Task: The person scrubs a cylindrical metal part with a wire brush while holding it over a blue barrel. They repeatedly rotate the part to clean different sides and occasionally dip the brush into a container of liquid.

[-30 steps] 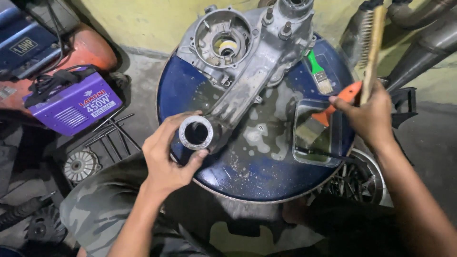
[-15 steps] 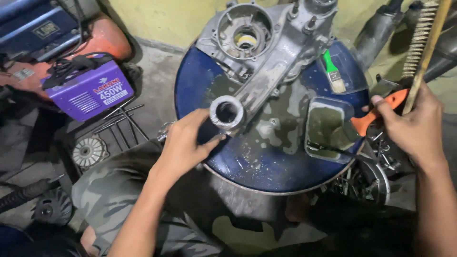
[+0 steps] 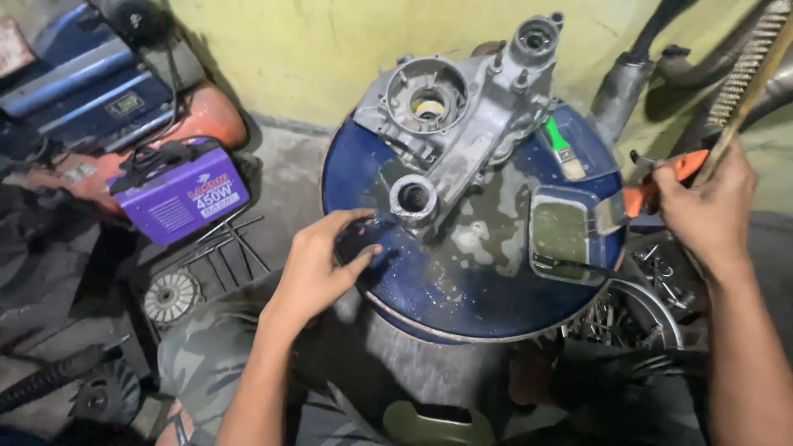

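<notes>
A grey metal engine casing (image 3: 458,124) lies on the wet blue drum top (image 3: 462,289), running from the drum's centre toward twelve o'clock. Its round tube end (image 3: 413,200) sits nearest the person. The left hand (image 3: 318,264) is at about eight o'clock from that tube end, just beside it and not touching, fingers loosely spread and curved, holding nothing, fingertips over the drum's rim. The right hand (image 3: 702,206) is off the drum's edge at three o'clock, well apart from the casing, closed around an orange-handled paintbrush (image 3: 652,194) and the wooden handle of a wire brush (image 3: 747,74). A clear tray (image 3: 562,231) of murky liquid sits between casing and right hand. A green-handled brush (image 3: 562,147) lies at one o'clock.
</notes>
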